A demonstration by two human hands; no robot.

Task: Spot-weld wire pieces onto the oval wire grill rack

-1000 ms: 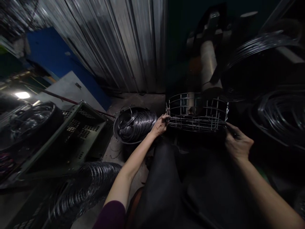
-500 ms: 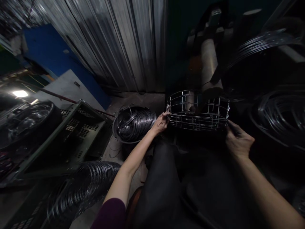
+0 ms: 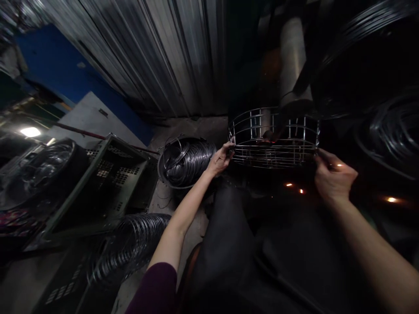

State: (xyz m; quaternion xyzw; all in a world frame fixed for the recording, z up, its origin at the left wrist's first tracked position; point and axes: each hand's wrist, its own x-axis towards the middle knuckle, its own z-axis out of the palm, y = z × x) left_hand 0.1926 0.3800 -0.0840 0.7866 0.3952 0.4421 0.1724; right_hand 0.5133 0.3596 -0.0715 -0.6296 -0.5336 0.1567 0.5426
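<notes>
Your left hand (image 3: 221, 159) and right hand (image 3: 334, 178) each pinch an end of the shiny, round, open-gridded wire basket (image 3: 273, 138), fingers closed.

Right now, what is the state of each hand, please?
Left hand: closed on the left end of the wire basket.
Right hand: closed on the basket's right end.

Maroon sleeve (image 3: 155, 290), dark trousers (image 3: 229, 261)
</notes>
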